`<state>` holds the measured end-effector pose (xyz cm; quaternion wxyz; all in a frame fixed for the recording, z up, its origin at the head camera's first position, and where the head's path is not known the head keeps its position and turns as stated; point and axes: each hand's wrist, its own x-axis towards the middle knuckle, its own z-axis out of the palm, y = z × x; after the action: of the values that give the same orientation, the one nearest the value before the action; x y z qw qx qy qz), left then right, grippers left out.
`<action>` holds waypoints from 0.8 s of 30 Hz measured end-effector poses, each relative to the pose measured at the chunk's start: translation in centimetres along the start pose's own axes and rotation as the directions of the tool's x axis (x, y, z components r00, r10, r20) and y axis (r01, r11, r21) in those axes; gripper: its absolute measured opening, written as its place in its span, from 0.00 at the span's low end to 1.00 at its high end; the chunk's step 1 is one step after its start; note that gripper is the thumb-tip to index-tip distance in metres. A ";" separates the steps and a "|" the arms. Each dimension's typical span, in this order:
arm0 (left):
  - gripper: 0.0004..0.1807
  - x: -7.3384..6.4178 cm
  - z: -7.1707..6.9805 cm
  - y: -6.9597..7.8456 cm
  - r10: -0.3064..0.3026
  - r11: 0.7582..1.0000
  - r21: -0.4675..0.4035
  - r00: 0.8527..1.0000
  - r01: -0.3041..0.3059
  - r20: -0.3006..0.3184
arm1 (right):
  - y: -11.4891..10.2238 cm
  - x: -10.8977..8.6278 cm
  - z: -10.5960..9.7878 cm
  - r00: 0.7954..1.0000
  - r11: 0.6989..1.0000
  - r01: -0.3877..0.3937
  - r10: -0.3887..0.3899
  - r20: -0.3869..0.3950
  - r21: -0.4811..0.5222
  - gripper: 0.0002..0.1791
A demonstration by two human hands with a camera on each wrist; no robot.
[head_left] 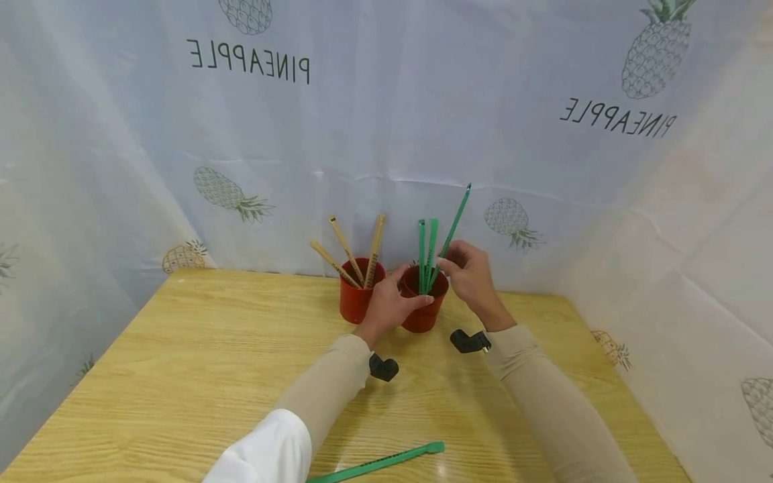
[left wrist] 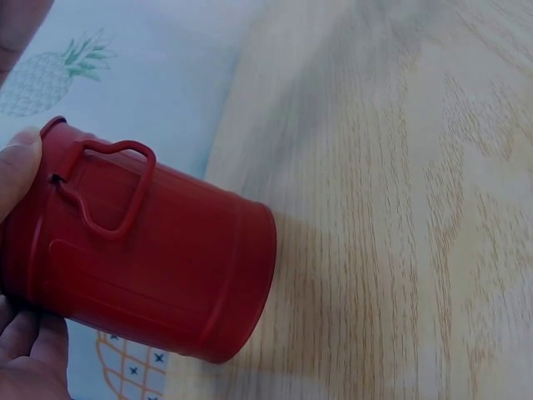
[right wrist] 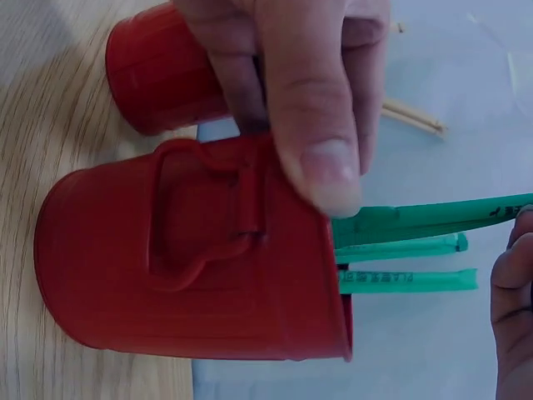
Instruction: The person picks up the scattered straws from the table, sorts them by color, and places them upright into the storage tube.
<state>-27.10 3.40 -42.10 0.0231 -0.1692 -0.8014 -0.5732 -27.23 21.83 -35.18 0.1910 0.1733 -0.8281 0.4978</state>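
Note:
My left hand [head_left: 389,305] grips the right red bucket [head_left: 421,320] around its rim; the thumb lies along the near side. A wire handle shows on the bucket's wall [left wrist: 166,250] in the left wrist view. My right hand [head_left: 474,274] pinches a slim green wrapped stick [head_left: 457,218] with dark print. That stick leans to the right, its lower end inside the bucket's mouth. Two more green sticks [head_left: 427,241] stand upright in the same bucket. To the left is a second red bucket [head_left: 352,304], holding three tan sticks [head_left: 374,245].
Another green stick [head_left: 380,464] lies on the wooden table [head_left: 241,349] near its front edge. A white curtain [head_left: 392,107] with pineapple prints hangs close behind the buckets and along both sides. A black wrist mount [head_left: 383,367] hangs below the left wrist.

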 end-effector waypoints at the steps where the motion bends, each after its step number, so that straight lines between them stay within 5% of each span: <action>1: 0.42 0.0 0.0 0.0 -0.001 1.000 0.000 1.000 0.001 -0.001 | 0.1 0.1 0.1 1.000 1.000 -0.009 0.009 -0.003 -0.009 0.05; 15: 0.45 0.0 0.0 0.0 -0.001 1.000 -0.005 1.000 0.001 -0.007 | 3.8 -0.1 0.8 0.975 0.965 -0.221 0.222 -0.014 -0.141 0.06; 24: 0.45 0.0 0.0 0.0 -0.012 1.000 0.022 1.000 0.012 -0.010 | 5.2 -0.8 0.9 0.948 0.944 -0.315 0.317 0.007 -0.099 0.09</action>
<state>-27.07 3.37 -42.08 0.0254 -0.1616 -0.8085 -0.5653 -29.10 23.40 -39.91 0.1073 0.0347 -0.8704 0.4793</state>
